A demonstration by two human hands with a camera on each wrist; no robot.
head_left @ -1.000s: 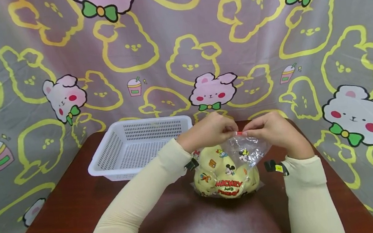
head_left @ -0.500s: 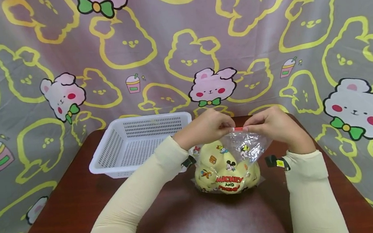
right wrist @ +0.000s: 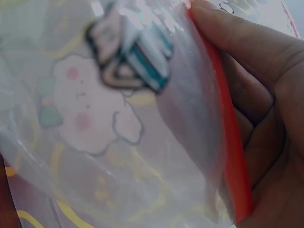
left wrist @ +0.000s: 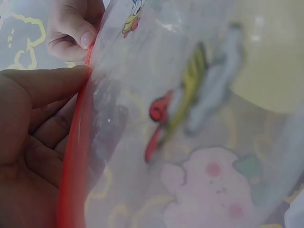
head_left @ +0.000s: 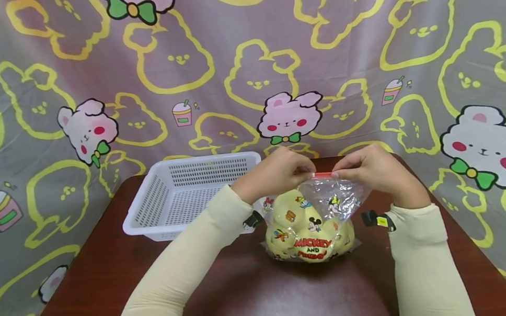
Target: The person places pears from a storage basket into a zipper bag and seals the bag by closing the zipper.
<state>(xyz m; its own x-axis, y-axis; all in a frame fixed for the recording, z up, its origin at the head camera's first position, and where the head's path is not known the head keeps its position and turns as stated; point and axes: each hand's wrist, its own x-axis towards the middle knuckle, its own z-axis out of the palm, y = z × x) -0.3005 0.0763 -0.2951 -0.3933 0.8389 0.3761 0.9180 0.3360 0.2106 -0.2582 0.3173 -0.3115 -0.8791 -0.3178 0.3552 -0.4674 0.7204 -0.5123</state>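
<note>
A clear zip bag (head_left: 310,224) printed with cartoon figures and red lettering stands on the table, holding several rounded pale-yellow things (head_left: 283,209) whose kind I cannot tell. Along its top runs a red zip strip (head_left: 323,174). My left hand (head_left: 285,171) pinches that strip left of its middle between thumb and fingers. Close by on the right, my right hand (head_left: 368,170) pinches the same strip. Both wrist views show the red edge between thumb and fingers, the left hand's thumb (left wrist: 57,85) lying against it and the right hand's thumb (right wrist: 237,35) likewise.
A white perforated plastic basket (head_left: 148,230) stands behind my left forearm on the dark red-brown table (head_left: 290,306). A patterned cloth (head_left: 201,43) with rabbit drawings hangs around the back and sides of the table.
My hands have moved slightly apart along the strip, so more red shows between them. The left hand has shifted a little left. The bag stays in place.
</note>
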